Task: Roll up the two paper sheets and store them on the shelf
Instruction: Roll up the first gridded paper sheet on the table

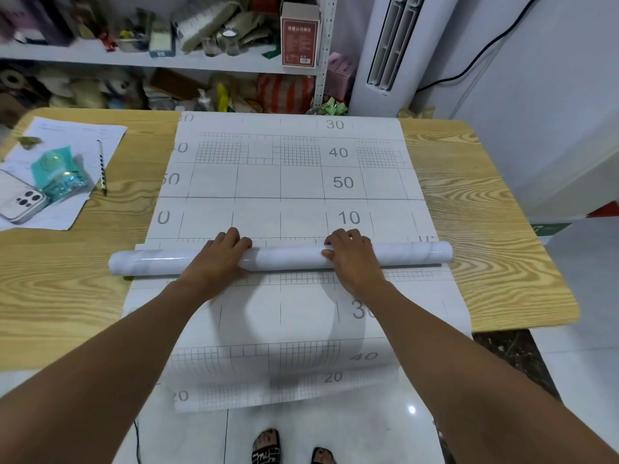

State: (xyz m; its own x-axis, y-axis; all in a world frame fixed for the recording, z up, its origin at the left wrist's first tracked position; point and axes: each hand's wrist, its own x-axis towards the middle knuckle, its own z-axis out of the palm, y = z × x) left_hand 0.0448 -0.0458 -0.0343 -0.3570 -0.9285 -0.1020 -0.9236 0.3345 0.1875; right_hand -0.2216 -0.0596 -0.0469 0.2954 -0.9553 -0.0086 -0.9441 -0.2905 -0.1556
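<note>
**Both hands on the roll, mid-table**

Paper (284, 373) hangs off the near edge of the table (485, 229) above sandalled feet. Farther in, the left hand (219, 254) and right hand (351, 259) each curl their fingers over the roll (288, 257), spaced either side of its middle, likely to keep it tight and even as it turns. The roll lies crosswise, its ends jutting past the paper's sides. Beyond it the sheet (284, 182) lies flat to the table's far edge, an open run for rolling. A phone (20, 202) and pencil (101, 169) sit well off left. The shelf (134, 56) behind is crowded, so finding a slot there looks harder. Whether the near paper is the second sheet cannot be told.
</note>
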